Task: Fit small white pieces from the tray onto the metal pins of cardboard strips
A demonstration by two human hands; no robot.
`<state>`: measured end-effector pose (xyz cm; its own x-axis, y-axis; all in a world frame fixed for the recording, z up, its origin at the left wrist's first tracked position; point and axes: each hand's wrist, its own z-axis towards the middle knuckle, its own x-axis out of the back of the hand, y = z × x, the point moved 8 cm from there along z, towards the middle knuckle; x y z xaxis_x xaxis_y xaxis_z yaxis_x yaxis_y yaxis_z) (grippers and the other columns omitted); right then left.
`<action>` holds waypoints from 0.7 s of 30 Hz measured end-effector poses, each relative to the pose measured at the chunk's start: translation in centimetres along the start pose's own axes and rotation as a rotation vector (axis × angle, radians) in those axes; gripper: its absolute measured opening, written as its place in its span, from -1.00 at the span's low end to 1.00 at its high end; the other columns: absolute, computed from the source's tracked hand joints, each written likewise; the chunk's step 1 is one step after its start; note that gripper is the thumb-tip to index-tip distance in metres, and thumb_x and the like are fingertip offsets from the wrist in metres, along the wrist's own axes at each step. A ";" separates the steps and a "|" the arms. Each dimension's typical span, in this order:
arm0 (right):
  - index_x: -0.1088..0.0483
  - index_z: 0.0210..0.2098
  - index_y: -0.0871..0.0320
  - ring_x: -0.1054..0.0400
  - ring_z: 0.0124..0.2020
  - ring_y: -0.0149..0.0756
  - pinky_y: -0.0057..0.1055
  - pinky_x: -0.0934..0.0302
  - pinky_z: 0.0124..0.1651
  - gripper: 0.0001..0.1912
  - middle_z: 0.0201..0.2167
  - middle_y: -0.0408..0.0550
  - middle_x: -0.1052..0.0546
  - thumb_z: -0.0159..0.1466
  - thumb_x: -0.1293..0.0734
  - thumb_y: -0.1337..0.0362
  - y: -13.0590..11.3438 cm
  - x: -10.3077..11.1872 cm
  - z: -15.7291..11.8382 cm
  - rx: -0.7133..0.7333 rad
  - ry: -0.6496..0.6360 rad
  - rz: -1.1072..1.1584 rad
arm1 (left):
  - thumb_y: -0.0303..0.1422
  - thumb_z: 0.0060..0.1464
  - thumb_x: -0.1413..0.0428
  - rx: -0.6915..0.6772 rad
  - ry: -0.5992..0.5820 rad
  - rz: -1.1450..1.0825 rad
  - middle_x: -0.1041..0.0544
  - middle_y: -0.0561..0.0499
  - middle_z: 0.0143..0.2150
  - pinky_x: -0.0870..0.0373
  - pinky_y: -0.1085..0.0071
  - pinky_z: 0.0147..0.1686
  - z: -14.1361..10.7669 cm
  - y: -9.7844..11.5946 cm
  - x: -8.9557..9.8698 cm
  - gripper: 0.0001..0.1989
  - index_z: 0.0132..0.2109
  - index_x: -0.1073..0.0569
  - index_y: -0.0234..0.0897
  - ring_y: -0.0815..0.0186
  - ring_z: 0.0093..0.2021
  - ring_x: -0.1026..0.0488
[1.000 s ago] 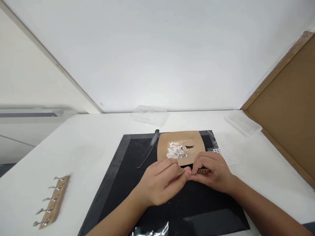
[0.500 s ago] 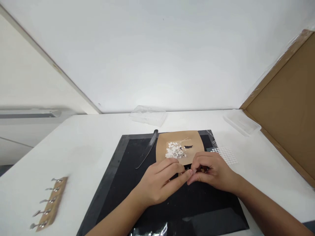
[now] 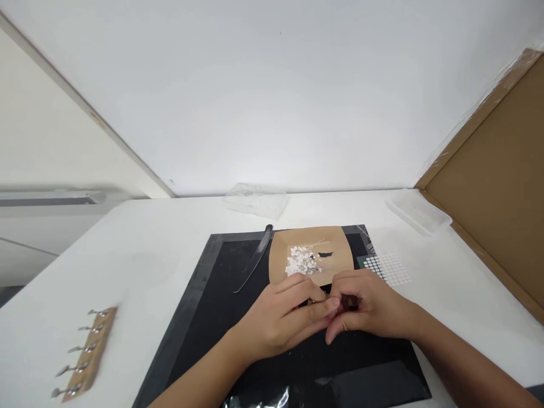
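Over the black mat, my left hand and my right hand meet fingertip to fingertip. Both are closed around something small, mostly covered by the fingers; only bits of brown and a glint show between them. Just beyond the hands lies a tan paper tray, holding a heap of small white pieces and a dark scrap. A dark curved tool with a thin pointed tip rests on the mat left of the tray. Right of my right hand is a sheet of white round stickers.
A wooden strip with several metal pieces lies on the white table at left. Along the back are a clear plastic lid or bag and a shallow clear tray. A cardboard panel stands at right. Clear plastic lies at the front.
The fingers have shifted: my left fingertips have moved slightly right and down against my right hand, and my right thumb has dropped a little lower. The things around have stayed put.
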<state>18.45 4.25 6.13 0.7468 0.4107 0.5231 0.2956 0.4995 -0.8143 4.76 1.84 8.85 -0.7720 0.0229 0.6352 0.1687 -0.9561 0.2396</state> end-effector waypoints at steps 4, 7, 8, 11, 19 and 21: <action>-0.43 -0.41 0.13 -0.33 -0.46 -0.47 -0.53 -0.19 -0.42 -0.58 -0.46 -0.27 -0.49 0.14 -0.64 0.01 -0.2 0.6 0.0 0.029 0.089 -0.014 | -0.47 0.25 -0.30 0.047 0.024 -0.005 -0.59 -0.04 -0.24 -0.53 0.41 -0.32 -0.3 -0.5 0.0 -0.63 0.18 -0.53 -0.30 0.33 -0.30 -0.49; -0.46 -0.35 0.13 -0.33 -0.47 -0.46 -0.53 -0.22 -0.42 -0.61 -0.45 -0.24 -0.50 0.19 -0.61 0.00 -0.3 0.9 -0.1 0.074 0.152 -0.004 | -0.50 0.24 -0.30 0.091 0.052 -0.028 -0.59 -0.02 -0.24 -0.54 0.40 -0.27 -0.4 -0.9 0.0 -0.63 0.17 -0.54 -0.26 0.35 -0.28 -0.50; -0.46 -0.35 0.13 -0.33 -0.48 -0.47 -0.53 -0.21 -0.42 -0.62 -0.46 -0.24 -0.50 0.21 -0.60 0.00 -0.3 1.0 -0.1 0.087 0.169 0.000 | -0.52 0.23 -0.30 0.101 0.062 -0.051 -0.59 -0.01 -0.24 -0.54 0.39 -0.25 -0.4 -1.0 0.0 -0.62 0.17 -0.55 -0.26 0.35 -0.28 -0.50; -0.44 -0.39 0.13 -0.32 -0.51 -0.48 -0.55 -0.20 -0.44 -0.61 -0.48 -0.25 -0.50 0.24 -0.59 0.01 -0.2 1.0 -0.2 0.096 0.200 0.024 | -0.58 0.21 -0.28 0.141 0.075 -0.166 -0.60 -0.06 -0.21 -0.58 0.36 -0.21 -0.2 -1.2 0.1 -0.61 0.16 -0.55 -0.27 0.32 -0.24 -0.52; -0.43 -0.44 0.13 -0.36 -0.49 -0.46 -0.53 -0.22 -0.43 -0.58 -0.49 -0.23 -0.53 0.26 -0.57 -0.03 0.7 0.6 -0.2 -0.005 0.158 0.058 | -0.51 0.27 -0.25 0.355 0.080 -0.453 -0.61 -0.11 -0.20 -0.42 0.61 -0.57 -0.6 -2.6 -0.4 -0.77 0.04 -0.66 -0.25 0.42 -0.39 -0.51; -0.44 -0.45 0.13 -0.34 -0.51 -0.47 -0.53 -0.20 -0.45 -0.57 -0.50 -0.24 -0.52 0.25 -0.57 -0.04 0.9 0.5 -0.2 -0.012 0.166 0.057 | -0.49 0.27 -0.26 0.424 0.090 -0.488 -0.63 -0.09 -0.22 -0.43 0.62 -0.57 -0.9 -3.1 -0.7 -0.83 -0.02 -0.68 -0.24 0.42 -0.40 -0.54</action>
<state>19.23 4.78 5.64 0.8503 0.3065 0.4277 0.2558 0.4696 -0.8450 4.20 4.56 7.01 -0.8661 0.3833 0.3209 -0.0012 -0.6435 0.7655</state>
